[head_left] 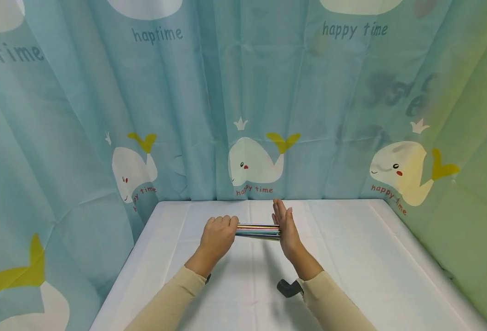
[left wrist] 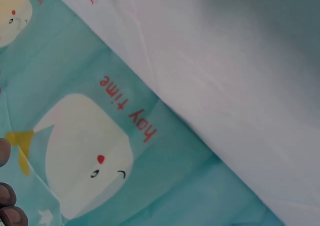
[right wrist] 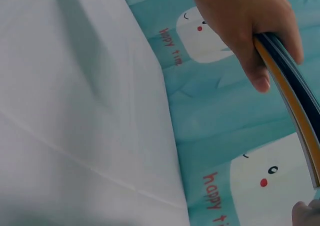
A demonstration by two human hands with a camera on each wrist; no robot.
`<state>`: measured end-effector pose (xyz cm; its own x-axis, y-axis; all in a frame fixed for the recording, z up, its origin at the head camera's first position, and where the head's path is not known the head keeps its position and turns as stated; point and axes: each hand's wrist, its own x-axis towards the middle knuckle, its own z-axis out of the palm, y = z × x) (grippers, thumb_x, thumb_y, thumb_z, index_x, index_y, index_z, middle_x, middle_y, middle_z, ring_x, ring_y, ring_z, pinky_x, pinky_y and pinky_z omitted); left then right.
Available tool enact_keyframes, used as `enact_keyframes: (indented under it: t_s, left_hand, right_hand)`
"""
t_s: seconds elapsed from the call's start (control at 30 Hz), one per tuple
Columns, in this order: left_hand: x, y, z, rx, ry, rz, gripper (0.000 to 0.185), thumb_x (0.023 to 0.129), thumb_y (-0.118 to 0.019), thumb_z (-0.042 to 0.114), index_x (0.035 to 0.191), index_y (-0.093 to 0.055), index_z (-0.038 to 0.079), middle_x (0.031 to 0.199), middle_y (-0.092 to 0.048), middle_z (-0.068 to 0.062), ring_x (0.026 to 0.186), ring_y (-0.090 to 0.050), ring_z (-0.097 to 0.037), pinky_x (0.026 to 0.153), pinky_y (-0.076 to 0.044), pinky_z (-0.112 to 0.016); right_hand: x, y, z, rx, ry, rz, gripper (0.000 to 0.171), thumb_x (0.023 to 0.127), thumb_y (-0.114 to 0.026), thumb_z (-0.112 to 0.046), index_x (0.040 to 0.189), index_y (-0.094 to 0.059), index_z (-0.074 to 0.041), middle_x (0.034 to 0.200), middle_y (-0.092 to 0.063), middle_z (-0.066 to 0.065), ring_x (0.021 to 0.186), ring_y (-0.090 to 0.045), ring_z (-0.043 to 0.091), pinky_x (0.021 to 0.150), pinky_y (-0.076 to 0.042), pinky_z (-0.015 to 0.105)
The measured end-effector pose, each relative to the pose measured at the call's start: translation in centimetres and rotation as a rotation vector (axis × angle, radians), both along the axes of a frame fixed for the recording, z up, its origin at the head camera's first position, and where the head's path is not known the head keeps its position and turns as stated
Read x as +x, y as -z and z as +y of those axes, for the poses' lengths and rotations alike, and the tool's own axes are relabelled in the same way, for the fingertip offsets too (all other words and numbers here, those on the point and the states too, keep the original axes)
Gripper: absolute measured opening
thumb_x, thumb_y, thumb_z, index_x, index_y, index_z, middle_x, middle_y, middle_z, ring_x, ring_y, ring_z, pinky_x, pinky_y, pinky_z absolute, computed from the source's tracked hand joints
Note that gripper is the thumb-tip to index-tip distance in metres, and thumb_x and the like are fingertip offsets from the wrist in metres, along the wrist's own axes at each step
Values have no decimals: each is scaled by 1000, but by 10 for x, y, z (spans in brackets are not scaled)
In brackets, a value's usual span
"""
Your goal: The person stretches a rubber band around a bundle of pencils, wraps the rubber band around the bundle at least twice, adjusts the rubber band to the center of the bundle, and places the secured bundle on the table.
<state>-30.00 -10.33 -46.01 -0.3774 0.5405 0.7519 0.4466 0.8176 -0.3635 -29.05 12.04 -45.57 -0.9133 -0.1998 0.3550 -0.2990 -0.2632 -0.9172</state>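
Observation:
A bundle of long, thin, pencil-like sticks (head_left: 257, 231) lies sideways between the two hands, above the white table. Its stripes show yellow, red, teal, dark blue and silver. My left hand (head_left: 219, 235) grips the left end, with fingers curled over the top. The right hand (head_left: 288, 232) stands upright with straight fingers, its palm right at the bundle's other end. Seen from the right wrist, the left hand (right wrist: 250, 23) pinches the orange and dark blue sticks (right wrist: 290, 95) between thumb and fingers. Only fingertips (left wrist: 11, 216) of the left hand show in the left wrist view.
A white cloth covers the table (head_left: 342, 257). Blue-green curtains (head_left: 194, 105) printed with whales hang behind it and at both sides. A black curved piece (head_left: 289, 288) sits by the right cuff, and shadows of the arms fall on the cloth.

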Motion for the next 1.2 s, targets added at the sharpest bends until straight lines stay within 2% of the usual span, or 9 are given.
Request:
enact_keyframes:
  t_s: [0.1,0.23,0.33,0.53,0.7,0.83,0.97,1.1,1.2]
  left_hand:
    - [1,-1,4,-10,-4,1,15,88,-52,5,74,-50,10,58,-45,-2,45,-44,-17,45,-26,-28]
    - [1,1,7,-16,-11,-4,17,90,-48,8,74,-50,10,58,-45,-2,45,-45,-17,45,-26,-28]
    - [2,4,8,-14,-10,-13,14,89,-54,10,75,-51,9,59,-46,-2,45,-45,-18,43,-27,-28]
    - [7,6,13,-7,-3,-66,15,79,-70,9,83,-57,7,66,-49,-4,47,-49,-17,40,-38,-27]
    - [9,4,15,-27,-21,-76,19,78,-75,13,80,-57,7,63,-53,-4,46,-51,-15,40,-40,-27]
    - [7,2,13,-52,-47,-62,21,80,-75,15,76,-55,9,59,-53,-3,45,-50,-16,40,-35,-28]
    - [1,3,9,-65,-37,-57,20,83,-73,16,78,-56,9,61,-52,-3,47,-51,-17,41,-33,-28]
    - [-3,4,2,-59,-32,-49,17,84,-71,13,78,-55,9,62,-51,-4,49,-51,-19,42,-32,-28]
    - [-5,4,-2,-50,-33,-38,14,86,-66,9,79,-54,9,62,-49,-4,49,-50,-20,43,-29,-28]
  right_hand:
    - [0,1,-2,-12,37,-15,74,101,-7,-55,155,0,-5,162,-5,7,148,-3,19,116,-7,40]
    - [-3,4,-4,111,95,-28,70,104,-13,-50,154,-13,-2,160,-15,11,146,-14,24,115,-14,41]
    - [-4,6,-5,224,129,3,63,106,-21,-42,150,-26,2,156,-26,16,142,-28,30,112,-24,41]
    - [-3,2,-6,229,222,105,46,108,-33,-25,134,-51,8,138,-50,24,129,-48,31,102,-38,33]
    - [5,-8,-9,326,308,144,38,106,-38,-17,120,-62,9,123,-62,22,117,-58,34,97,-45,40]
    - [2,-2,-7,423,292,122,41,106,-38,-27,119,-67,0,121,-66,12,116,-59,27,95,-46,41]
    - [-13,10,6,376,215,130,49,108,-30,-31,121,-64,3,121,-65,16,117,-59,30,94,-46,45]
    - [-31,26,28,306,209,37,56,108,-26,-34,120,-59,10,118,-63,25,114,-58,40,93,-46,51]
    - [-42,39,45,432,303,-79,47,106,-39,-32,118,-61,7,114,-65,21,107,-61,37,89,-49,47]
